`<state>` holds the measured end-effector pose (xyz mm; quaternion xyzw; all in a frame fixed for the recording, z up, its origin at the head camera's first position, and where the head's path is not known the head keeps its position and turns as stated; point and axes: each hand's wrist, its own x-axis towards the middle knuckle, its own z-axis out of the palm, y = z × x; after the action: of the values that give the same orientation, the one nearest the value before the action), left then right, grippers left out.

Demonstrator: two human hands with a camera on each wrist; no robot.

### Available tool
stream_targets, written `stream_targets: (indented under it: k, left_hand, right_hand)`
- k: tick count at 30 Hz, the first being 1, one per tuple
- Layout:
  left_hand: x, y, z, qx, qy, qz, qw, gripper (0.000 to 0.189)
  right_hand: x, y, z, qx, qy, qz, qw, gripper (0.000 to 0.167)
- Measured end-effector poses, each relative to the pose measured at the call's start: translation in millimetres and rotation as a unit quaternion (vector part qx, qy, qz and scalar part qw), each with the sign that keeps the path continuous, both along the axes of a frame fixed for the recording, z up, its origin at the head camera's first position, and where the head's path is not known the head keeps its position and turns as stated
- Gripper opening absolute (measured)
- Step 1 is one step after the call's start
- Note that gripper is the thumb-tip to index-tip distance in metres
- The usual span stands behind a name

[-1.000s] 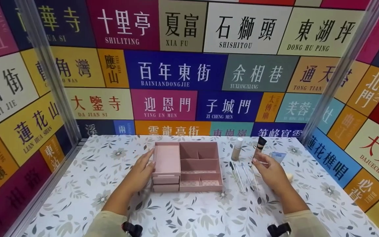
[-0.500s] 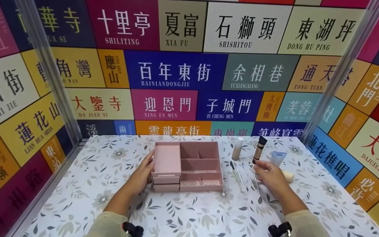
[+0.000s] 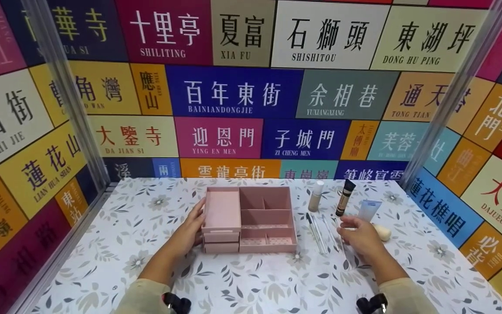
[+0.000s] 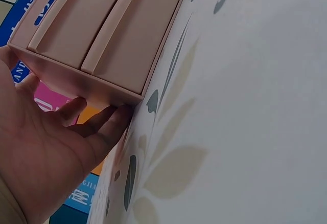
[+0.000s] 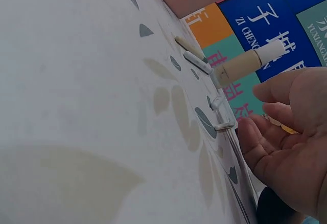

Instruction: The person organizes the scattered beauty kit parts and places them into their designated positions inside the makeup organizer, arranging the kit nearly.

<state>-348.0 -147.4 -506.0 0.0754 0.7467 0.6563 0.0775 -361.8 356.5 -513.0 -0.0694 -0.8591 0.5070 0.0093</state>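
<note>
A pink desktop organizer (image 3: 222,208) stands on the table, two drawers at its left and open compartments at its right. My left hand (image 3: 190,229) touches its left side; in the left wrist view the fingertips (image 4: 120,119) lie against the side wall by the drawers (image 4: 127,35). My right hand (image 3: 361,237) hovers with loosely bent fingers and nothing visible between them. Just beyond it stands a tan cosmetic tube (image 3: 344,203) with black ends. A white-capped beige liquid bottle (image 3: 315,199) stands to its left, also the bottle (image 5: 239,66) in the right wrist view.
Several slim pen-like sticks (image 3: 316,233) lie between the organizer and my right hand, some partly hidden by it. Behind that hand stands a translucent blue tube (image 3: 368,209), with a cream-coloured rounded item (image 3: 382,233) beside it. Sign-covered walls (image 3: 233,91) enclose the patterned table (image 3: 259,283).
My right hand has let go of the black-ended tube and drawn slightly back toward me, leaving it standing. The blue tube shows more fully. The left hand stays at the organizer.
</note>
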Motion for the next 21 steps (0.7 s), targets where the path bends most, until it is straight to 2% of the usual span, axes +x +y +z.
stream_targets:
  k: [4,8,12,21]
  left_hand:
    - [-1.2,0.1,0.2,0.001,-0.012,0.0,0.9999,0.059]
    - [-2.5,1.0,1.0,0.001,-0.028,0.005,0.9996,0.058]
    - [-2.7,1.8,2.0,-0.003,-0.03,0.005,0.9995,0.059]
    - [-0.5,0.2,0.7,0.0,-0.021,0.0,0.9998,0.059]
  right_hand:
    - [1.0,1.7,-2.2,0.021,0.002,0.001,0.9998,0.056]
    - [1.7,4.5,-3.8,0.069,0.005,0.004,0.9976,0.056]
    - [2.1,6.2,-3.4,0.107,0.004,0.011,0.9942,0.056]
    - [4.8,4.7,-0.2,0.138,-0.002,0.019,0.9903,0.059]
